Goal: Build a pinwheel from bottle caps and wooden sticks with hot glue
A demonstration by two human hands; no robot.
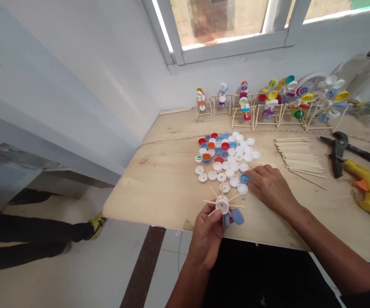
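Left hand [208, 229] grips white bottle-cap hub [222, 205] with radiating wooden sticks [237, 206], two blue caps [237, 216] attached, near table [159, 184] front edge. Right hand [268, 184] fingers at loose blue bottle cap [244, 178], can't tell if grasped. Loose cap cluster [232, 165] just beyond; yellow glue gun [368, 184] far right.

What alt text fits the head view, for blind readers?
The left hand holds a white round plastic hub with wooden stick spokes and two blue plastic caps; the right hand is at another blue cap among loose multicoloured plastic caps on a pale wooden table.
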